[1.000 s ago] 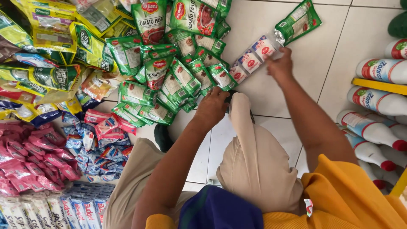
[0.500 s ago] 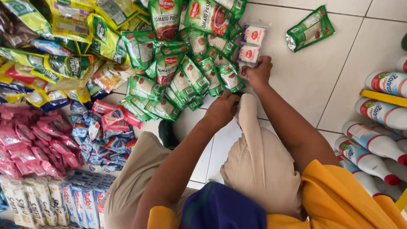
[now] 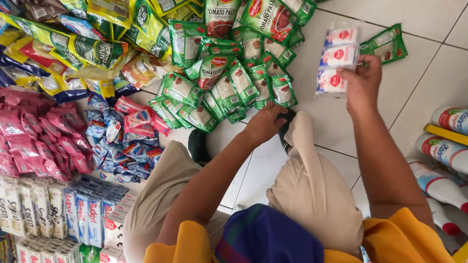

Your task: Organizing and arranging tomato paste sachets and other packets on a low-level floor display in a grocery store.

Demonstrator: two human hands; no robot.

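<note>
My right hand (image 3: 361, 84) pinches a strip of white sachets (image 3: 336, 61) above the tiled floor (image 3: 429, 19). My left hand (image 3: 263, 124), loosely curled, rests empty at the green sachet pile (image 3: 219, 92).

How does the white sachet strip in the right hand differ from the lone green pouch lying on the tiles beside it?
The white sachet strip is white with red marks, a joined column held by the right hand. The lone green pouch is green, single, and lies tilted on the tile floor. Both are sealed flat packets.
</note>
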